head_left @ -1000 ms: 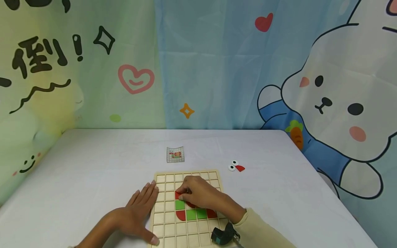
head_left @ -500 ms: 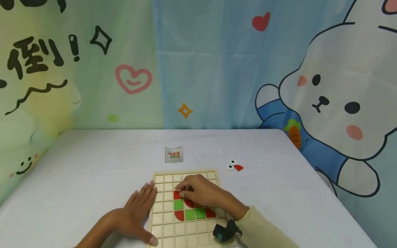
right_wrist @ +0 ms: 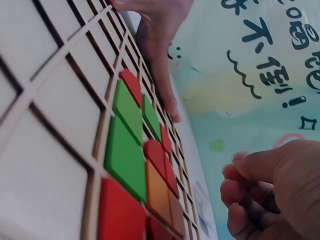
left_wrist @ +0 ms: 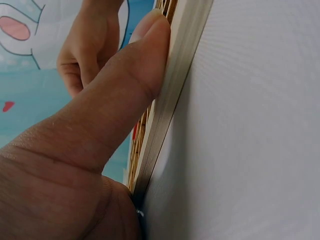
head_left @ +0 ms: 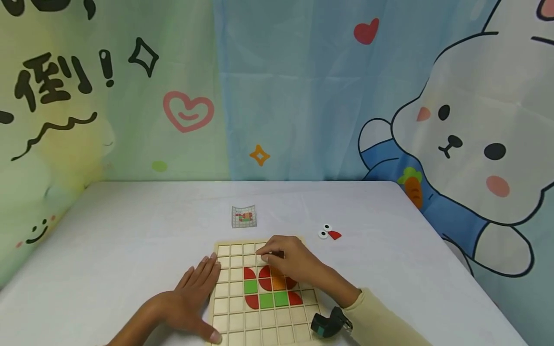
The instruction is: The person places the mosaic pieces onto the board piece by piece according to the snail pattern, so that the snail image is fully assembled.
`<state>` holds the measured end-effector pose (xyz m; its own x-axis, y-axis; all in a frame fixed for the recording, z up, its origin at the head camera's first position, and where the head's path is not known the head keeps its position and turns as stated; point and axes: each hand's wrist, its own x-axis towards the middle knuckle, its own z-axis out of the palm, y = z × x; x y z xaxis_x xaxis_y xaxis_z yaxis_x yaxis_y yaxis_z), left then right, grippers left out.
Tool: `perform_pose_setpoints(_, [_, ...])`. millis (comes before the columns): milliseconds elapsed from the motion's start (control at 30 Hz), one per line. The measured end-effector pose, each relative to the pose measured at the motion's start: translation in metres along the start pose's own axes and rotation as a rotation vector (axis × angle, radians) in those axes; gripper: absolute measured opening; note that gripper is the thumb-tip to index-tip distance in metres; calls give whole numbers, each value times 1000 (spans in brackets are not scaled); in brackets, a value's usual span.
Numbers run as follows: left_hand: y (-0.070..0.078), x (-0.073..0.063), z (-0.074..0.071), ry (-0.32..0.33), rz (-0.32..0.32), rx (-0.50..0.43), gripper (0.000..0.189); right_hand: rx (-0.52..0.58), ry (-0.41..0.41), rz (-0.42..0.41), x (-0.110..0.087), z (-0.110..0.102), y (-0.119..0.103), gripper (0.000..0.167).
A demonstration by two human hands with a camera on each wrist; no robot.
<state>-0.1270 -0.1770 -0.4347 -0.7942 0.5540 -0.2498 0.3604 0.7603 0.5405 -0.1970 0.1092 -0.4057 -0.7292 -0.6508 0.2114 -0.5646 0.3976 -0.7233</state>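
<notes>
A wooden grid board (head_left: 235,320) lies on the white table. My left hand (head_left: 188,293) rests along its left edge, fingers spread, thumb on the near left corner; the left wrist view shows that thumb (left_wrist: 125,75) on the frame. Set in the cells are red rounded pieces (head_left: 249,273), green squares (head_left: 266,301) and orange pieces (head_left: 278,282). Above the board's upper middle hovers my right hand (head_left: 294,259), its fingers loosely bent. No piece shows between the fingers (right_wrist: 255,165) in the right wrist view. The hand covers some upper cells.
A small picture card (head_left: 244,216) with a gridded coloured pattern lies behind the board. To the back right are two round eye pieces (head_left: 323,234) and a red wedge piece (head_left: 334,235). A black device (head_left: 326,324) is at my right wrist. A cartoon curtain (head_left: 294,96) hangs behind the table.
My right hand has left the red piece at the upper left of the pattern and moved up and right, uncovering that piece and the red and orange ones beside it. The left hand stays put.
</notes>
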Motion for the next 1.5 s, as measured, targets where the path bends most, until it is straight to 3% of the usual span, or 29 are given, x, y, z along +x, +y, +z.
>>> perform_pose_setpoints(300, [0, 2, 0, 3, 4, 3, 143, -39, 94, 76, -18, -25, 16, 19])
perform_pose_setpoints(500, [-2, 2, 2, 5, 7, -2, 143, -98, 152, 60, -28, -40, 28, 18])
perform_pose_setpoints(867, [-1, -1, 0, -1, -1, -5, 142, -214, 343, 37, -50, -71, 52, 19])
perform_pose_setpoints(1233, [2, -3, -1, 2, 24, -30, 141, -259, 416, 88, -59, -82, 75, 21])
perform_pose_setpoints(1500, [1, -3, 0, 9, 7, -19, 143, -245, 437, 181, -63, -87, 85, 24])
